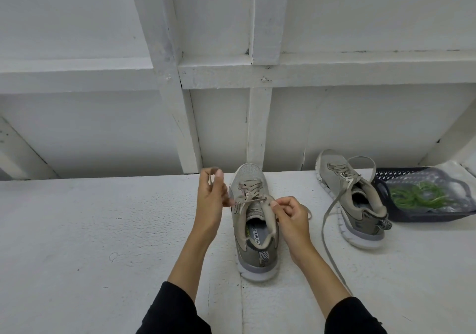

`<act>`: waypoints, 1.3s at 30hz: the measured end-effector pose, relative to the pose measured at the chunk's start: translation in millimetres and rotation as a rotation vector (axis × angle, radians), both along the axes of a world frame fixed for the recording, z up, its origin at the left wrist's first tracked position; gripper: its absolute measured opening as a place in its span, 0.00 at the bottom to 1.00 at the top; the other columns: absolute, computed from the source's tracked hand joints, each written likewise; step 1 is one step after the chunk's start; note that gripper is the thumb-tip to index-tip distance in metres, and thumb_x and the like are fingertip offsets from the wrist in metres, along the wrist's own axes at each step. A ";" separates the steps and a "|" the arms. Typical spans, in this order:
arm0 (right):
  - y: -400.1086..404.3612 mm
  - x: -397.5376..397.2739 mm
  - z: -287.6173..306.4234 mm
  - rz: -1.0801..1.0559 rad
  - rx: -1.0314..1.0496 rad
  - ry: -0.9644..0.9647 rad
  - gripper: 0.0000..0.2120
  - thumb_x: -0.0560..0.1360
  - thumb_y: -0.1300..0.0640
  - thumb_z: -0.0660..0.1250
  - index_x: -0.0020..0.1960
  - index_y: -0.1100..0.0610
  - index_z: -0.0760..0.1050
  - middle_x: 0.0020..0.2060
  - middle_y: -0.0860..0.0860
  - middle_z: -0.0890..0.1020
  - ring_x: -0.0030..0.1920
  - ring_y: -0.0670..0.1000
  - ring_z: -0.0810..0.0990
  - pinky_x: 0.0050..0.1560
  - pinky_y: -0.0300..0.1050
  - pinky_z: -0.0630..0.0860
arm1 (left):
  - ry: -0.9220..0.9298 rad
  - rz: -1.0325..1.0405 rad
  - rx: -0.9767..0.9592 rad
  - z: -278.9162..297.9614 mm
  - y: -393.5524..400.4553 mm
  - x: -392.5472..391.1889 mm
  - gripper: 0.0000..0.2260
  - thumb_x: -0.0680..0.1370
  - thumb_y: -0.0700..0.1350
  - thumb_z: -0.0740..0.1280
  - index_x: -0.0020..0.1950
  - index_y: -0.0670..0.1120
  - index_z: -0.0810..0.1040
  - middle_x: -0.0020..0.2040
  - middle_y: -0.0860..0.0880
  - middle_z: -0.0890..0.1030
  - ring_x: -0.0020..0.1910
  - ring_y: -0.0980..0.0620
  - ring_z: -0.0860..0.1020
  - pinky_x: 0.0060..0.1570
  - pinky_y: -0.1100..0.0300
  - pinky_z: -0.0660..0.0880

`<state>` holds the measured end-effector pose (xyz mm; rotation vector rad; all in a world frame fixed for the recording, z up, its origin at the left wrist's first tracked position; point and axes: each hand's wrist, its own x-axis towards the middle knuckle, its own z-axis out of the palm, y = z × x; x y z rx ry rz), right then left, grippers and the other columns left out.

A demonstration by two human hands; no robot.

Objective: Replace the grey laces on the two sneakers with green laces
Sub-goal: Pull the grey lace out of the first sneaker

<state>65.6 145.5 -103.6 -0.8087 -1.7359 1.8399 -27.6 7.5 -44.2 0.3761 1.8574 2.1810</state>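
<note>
A grey sneaker (253, 227) stands in front of me on the white surface, toe pointing away, still threaded with a grey lace (249, 190). My left hand (212, 199) is left of its tongue, pinching one end of that lace, which loops up over my fingers. My right hand (289, 214) grips the lace at the shoe's right top eyelets. The second grey sneaker (353, 197) lies to the right, its grey lace (332, 230) loosened and trailing toward me. Green laces (414, 194) lie coiled in a clear bag inside a dark basket.
The dark plastic basket (432, 216) sits at the right edge of the white surface (90, 230). A white wooden frame wall (231, 71) rises just behind the sneakers. My black sleeves reach in from the bottom.
</note>
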 end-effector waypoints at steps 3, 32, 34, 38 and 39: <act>-0.1 -0.1 -0.4 -0.002 0.004 0.000 0.02 0.77 0.61 0.67 0.45 0.58 0.75 0.40 0.54 0.83 0.41 0.45 0.80 0.41 0.35 0.74 | 0.339 -0.012 -0.290 -6.3 -12.2 -2.7 0.04 0.82 0.50 0.61 0.51 0.53 0.74 0.27 0.57 0.68 0.28 0.59 0.65 0.32 0.68 0.64; -5.7 -23.2 30.1 0.096 0.727 -0.239 0.03 0.76 0.57 0.67 0.49 0.54 0.78 0.44 0.48 0.79 0.42 0.44 0.76 0.41 0.31 0.70 | 0.451 0.035 -0.927 -10.7 19.7 16.9 0.11 0.80 0.53 0.61 0.56 0.49 0.79 0.53 0.52 0.79 0.50 0.52 0.78 0.45 0.55 0.75; -6.4 -25.2 30.0 0.085 0.765 -0.263 0.04 0.76 0.58 0.66 0.49 0.56 0.79 0.44 0.50 0.80 0.44 0.48 0.77 0.44 0.39 0.74 | 0.414 0.026 -0.905 -14.5 20.4 16.2 0.10 0.78 0.52 0.64 0.53 0.49 0.80 0.49 0.53 0.81 0.48 0.53 0.79 0.45 0.53 0.77; -11.1 -28.2 29.7 0.081 0.887 -0.333 0.06 0.78 0.57 0.64 0.50 0.58 0.78 0.45 0.53 0.80 0.45 0.52 0.77 0.45 0.43 0.73 | 0.479 0.041 -0.971 -13.9 24.4 20.5 0.07 0.78 0.48 0.65 0.52 0.47 0.78 0.48 0.52 0.79 0.47 0.51 0.77 0.41 0.59 0.71; -12.0 -28.6 29.8 0.079 0.907 -0.345 0.06 0.78 0.57 0.64 0.50 0.59 0.77 0.45 0.53 0.79 0.45 0.52 0.77 0.44 0.42 0.72 | 0.492 0.054 -0.974 -13.6 25.1 22.0 0.06 0.78 0.47 0.64 0.52 0.47 0.78 0.48 0.51 0.78 0.46 0.51 0.76 0.41 0.59 0.69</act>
